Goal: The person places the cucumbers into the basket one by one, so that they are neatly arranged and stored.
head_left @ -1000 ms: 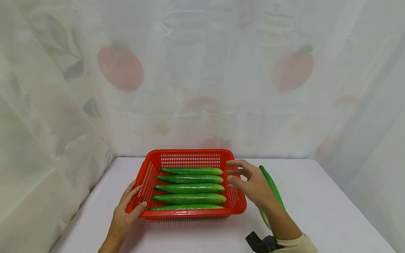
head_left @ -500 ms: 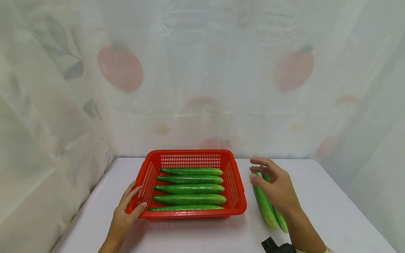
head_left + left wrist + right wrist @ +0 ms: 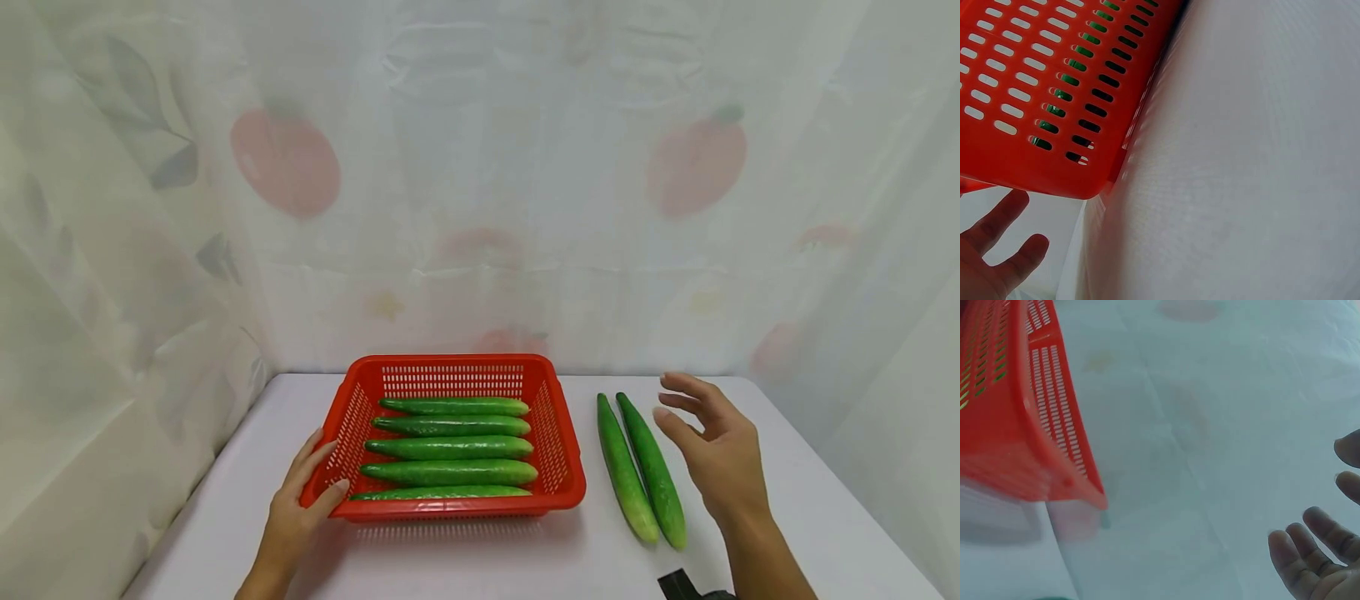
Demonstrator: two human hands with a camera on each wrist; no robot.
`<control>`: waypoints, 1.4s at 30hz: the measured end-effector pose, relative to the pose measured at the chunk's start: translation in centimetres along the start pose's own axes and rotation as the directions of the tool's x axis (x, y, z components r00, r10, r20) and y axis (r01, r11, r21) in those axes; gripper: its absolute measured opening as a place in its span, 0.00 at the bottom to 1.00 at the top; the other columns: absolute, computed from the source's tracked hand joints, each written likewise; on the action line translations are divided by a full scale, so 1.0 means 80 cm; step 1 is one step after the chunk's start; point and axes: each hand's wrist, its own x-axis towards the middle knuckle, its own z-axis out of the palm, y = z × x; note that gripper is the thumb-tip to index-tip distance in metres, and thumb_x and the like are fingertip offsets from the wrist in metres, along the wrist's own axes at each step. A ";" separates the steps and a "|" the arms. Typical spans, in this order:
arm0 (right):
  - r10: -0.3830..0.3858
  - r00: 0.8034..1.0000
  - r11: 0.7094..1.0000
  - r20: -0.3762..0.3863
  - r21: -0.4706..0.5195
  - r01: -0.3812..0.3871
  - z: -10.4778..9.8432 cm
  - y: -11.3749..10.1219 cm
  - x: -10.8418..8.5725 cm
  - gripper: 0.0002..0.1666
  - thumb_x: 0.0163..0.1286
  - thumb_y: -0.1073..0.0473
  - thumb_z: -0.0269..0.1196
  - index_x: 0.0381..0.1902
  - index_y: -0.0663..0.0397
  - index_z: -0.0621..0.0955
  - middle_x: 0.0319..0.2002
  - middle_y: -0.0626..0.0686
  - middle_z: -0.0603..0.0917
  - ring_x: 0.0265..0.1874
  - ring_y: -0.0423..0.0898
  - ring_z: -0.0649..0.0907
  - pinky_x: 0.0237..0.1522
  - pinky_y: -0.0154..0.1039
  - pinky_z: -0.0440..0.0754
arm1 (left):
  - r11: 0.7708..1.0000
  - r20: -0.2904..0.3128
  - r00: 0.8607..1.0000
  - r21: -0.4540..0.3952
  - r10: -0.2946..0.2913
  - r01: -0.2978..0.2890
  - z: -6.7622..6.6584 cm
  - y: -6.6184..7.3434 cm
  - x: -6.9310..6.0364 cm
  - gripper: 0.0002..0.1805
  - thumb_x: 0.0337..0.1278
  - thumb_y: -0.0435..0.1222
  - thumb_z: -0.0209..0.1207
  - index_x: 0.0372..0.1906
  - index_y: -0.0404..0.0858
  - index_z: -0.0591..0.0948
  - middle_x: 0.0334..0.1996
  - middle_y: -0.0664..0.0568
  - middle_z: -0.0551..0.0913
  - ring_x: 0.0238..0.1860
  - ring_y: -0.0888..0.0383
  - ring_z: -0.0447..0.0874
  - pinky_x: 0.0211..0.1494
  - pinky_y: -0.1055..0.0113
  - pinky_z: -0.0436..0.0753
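Observation:
A red plastic basket [image 3: 566, 433] sits on the table, with several green cucumbers [image 3: 450, 473] lying crosswise in it, one above another. My left hand [image 3: 292, 504] rests against the basket's left front corner, fingers fairly straight and touching the rim; in the left wrist view two fingertips [image 3: 1019, 200] show just below that rim. Right of the basket, two more cucumbers lie side by side, a left one [image 3: 626, 475] and a right one [image 3: 654, 475]. My right hand [image 3: 716, 450] hovers to their right, fingers loosely bent and holding nothing.
The white table [image 3: 795, 500] has its far edge against a pale curtain [image 3: 525, 183] printed with faded fruit. More curtain [image 3: 97, 333] hangs at the left side. A dark wrist device [image 3: 686, 583] shows beside my right forearm.
My right hand has moved rightward from the basket's right side, over the two loose cucumbers and past them, uncovering both. My left hand and the basket have stayed put.

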 end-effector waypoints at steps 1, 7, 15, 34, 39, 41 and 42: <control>0.012 1.000 1.000 -0.018 -0.027 -0.013 -0.002 0.002 -0.002 0.24 0.67 0.68 0.63 0.61 0.57 0.76 0.57 0.53 0.76 0.53 0.45 0.77 0.48 0.28 0.75 | 1.000 -0.001 1.000 -0.003 0.002 -0.002 0.000 0.000 0.000 0.28 0.63 0.37 0.61 0.67 0.43 0.71 0.73 0.58 0.56 0.66 0.69 0.55 0.52 0.82 0.67; 0.067 0.994 0.992 -0.091 -0.102 -0.076 -0.010 0.024 -0.010 0.25 0.66 0.67 0.64 0.62 0.55 0.76 0.57 0.49 0.77 0.52 0.41 0.77 0.48 0.27 0.74 | 1.000 -0.002 1.000 -0.019 0.008 -0.008 -0.001 -0.001 -0.001 0.28 0.63 0.36 0.61 0.67 0.42 0.71 0.73 0.58 0.56 0.66 0.69 0.54 0.52 0.82 0.67; 0.093 0.987 0.985 -0.128 -0.135 -0.111 -0.020 0.062 -0.026 0.28 0.65 0.67 0.65 0.63 0.56 0.75 0.57 0.46 0.76 0.52 0.40 0.76 0.47 0.25 0.73 | 1.000 0.001 1.000 -0.022 0.015 -0.015 -0.001 -0.002 0.000 0.27 0.63 0.36 0.60 0.67 0.41 0.71 0.73 0.57 0.56 0.66 0.71 0.54 0.53 0.83 0.66; 0.308 0.930 0.913 -0.199 -0.212 -0.347 -0.029 0.136 -0.058 0.31 0.67 0.51 0.65 0.66 0.51 0.72 0.61 0.51 0.73 0.55 0.40 0.71 0.45 0.21 0.68 | 1.000 -0.002 1.000 -0.027 0.016 -0.016 -0.001 0.001 0.000 0.27 0.63 0.36 0.61 0.67 0.41 0.71 0.73 0.57 0.56 0.67 0.70 0.54 0.53 0.83 0.65; 0.345 0.914 0.899 -0.212 -0.207 -0.387 -0.027 0.153 -0.066 0.31 0.68 0.51 0.65 0.67 0.50 0.71 0.61 0.54 0.72 0.56 0.43 0.71 0.45 0.21 0.67 | 0.999 0.004 1.000 -0.031 0.015 -0.015 0.000 0.001 0.000 0.27 0.63 0.36 0.61 0.67 0.41 0.71 0.73 0.58 0.56 0.67 0.70 0.54 0.53 0.83 0.65; 0.355 0.912 0.894 -0.204 -0.210 -0.395 -0.026 0.159 -0.069 0.32 0.68 0.50 0.64 0.67 0.50 0.71 0.61 0.54 0.72 0.57 0.46 0.71 0.45 0.22 0.67 | 0.999 0.003 1.000 -0.032 0.015 -0.015 -0.001 0.001 0.000 0.27 0.63 0.36 0.61 0.67 0.41 0.71 0.73 0.57 0.56 0.66 0.71 0.54 0.53 0.83 0.65; 0.359 0.913 0.895 -0.194 -0.206 -0.396 -0.025 0.162 -0.070 0.32 0.68 0.50 0.64 0.67 0.50 0.70 0.62 0.54 0.72 0.58 0.48 0.70 0.45 0.22 0.67 | 0.999 0.000 1.000 -0.029 0.016 -0.016 -0.002 0.000 0.000 0.27 0.63 0.36 0.61 0.67 0.41 0.71 0.73 0.57 0.56 0.66 0.71 0.54 0.53 0.84 0.65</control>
